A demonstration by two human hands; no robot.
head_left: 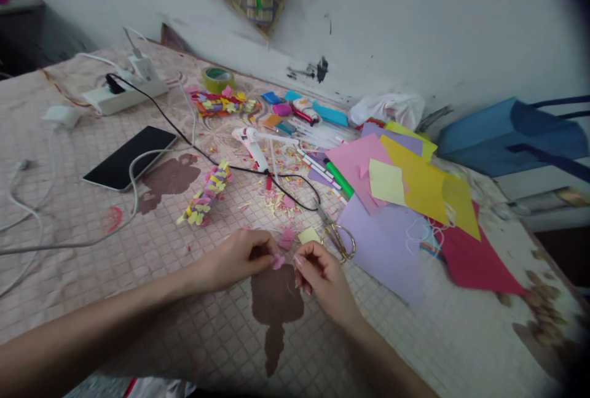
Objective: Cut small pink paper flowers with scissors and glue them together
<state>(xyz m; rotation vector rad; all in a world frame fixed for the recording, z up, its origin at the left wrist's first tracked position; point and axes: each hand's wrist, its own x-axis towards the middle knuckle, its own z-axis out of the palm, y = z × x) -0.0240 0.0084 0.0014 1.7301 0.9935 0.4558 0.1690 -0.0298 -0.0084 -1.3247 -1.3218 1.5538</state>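
My left hand (246, 258) pinches a small pink paper flower (278, 261) between thumb and fingertips, above the tablecloth. Just to its right, my right hand (320, 272) has its thumb and fingers pressed together; a fine whitish strand seems to hang below, but I cannot make out what the fingers hold. Pink paper pieces (286, 238) and a pale yellow paper square (308, 234) lie right beyond the hands. Gold-handled scissors (340, 239) rest by my right hand. Farther left lies a decorated stick-like piece (207, 195) covered in yellow, pink and purple paper flowers.
A white glue gun (253, 147) with a black cord stands among paper scraps. Coloured paper sheets (382, 250) and a green marker (338, 178) lie right. A black-screened tablet (130, 158), power strip (126, 96) and cables occupy the left. A blue bag (488, 137) sits at the far right.
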